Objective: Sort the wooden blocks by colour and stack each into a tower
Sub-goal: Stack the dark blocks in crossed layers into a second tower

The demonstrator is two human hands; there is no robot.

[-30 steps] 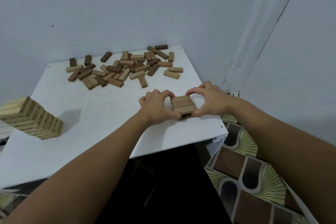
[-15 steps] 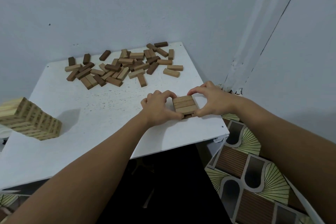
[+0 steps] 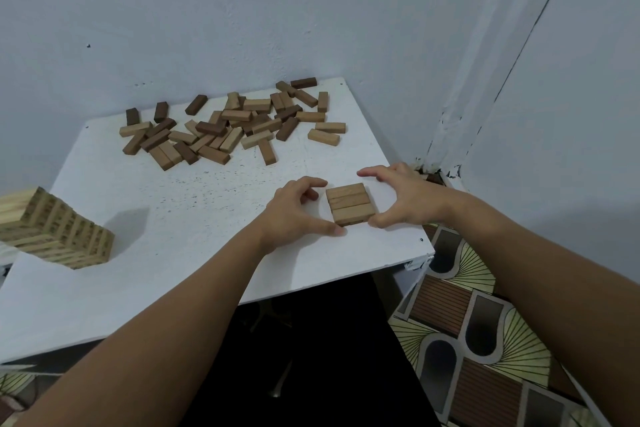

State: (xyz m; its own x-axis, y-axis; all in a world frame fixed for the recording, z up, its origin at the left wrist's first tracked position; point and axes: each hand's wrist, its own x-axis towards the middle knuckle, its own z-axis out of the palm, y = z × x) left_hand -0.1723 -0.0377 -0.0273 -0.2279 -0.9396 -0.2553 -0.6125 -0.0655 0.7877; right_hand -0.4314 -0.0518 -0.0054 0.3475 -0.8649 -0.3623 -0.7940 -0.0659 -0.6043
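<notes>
A low stack of mid-brown wooden blocks [image 3: 349, 203], three side by side on top, sits near the right front of the white table [image 3: 173, 218]. My left hand [image 3: 294, 210] is just left of it, fingers loosely curled and off the blocks, thumb tip at the stack's near left corner. My right hand [image 3: 407, 198] arches on the right side, its thumb at the near right corner and its index finger spread above the far edge. A loose pile of mixed light, mid and dark brown blocks [image 3: 225, 130] lies at the back of the table.
A tall tower of pale blocks [image 3: 55, 230] stands at the table's left edge. Blue-grey walls close the back and right. The table's front right corner [image 3: 427, 251] is close to the stack. Patterned flooring [image 3: 485, 340] lies below on the right.
Both hands had pinched the small stack from its sides; now the fingers have spread away from it, and only the thumbs stay at its near corners. The stack has not moved.
</notes>
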